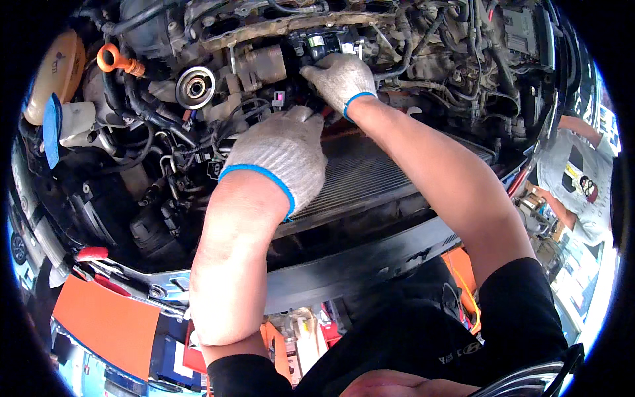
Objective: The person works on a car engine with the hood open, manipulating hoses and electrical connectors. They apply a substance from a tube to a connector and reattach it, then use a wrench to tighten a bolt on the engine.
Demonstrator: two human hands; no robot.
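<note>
Right hand (340, 79) and left hand (278, 151) are apart, grips impossible to tell; beside the right, a black component (323, 44) lies lengthwise left to right.

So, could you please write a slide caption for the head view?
Gloved left hand and right hand reach in among exposed engine parts near a finned radiator.

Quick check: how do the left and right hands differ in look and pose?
The left hand appears larger; the right hand appears smaller and higher in the picture. The left hand partly covers the radiator in view; the right hand is just below a black cylinder. The left hand's forearm rises almost straight; the right hand's slants in from the lower right. Both wear pale gloves with blue cuffs.
</note>
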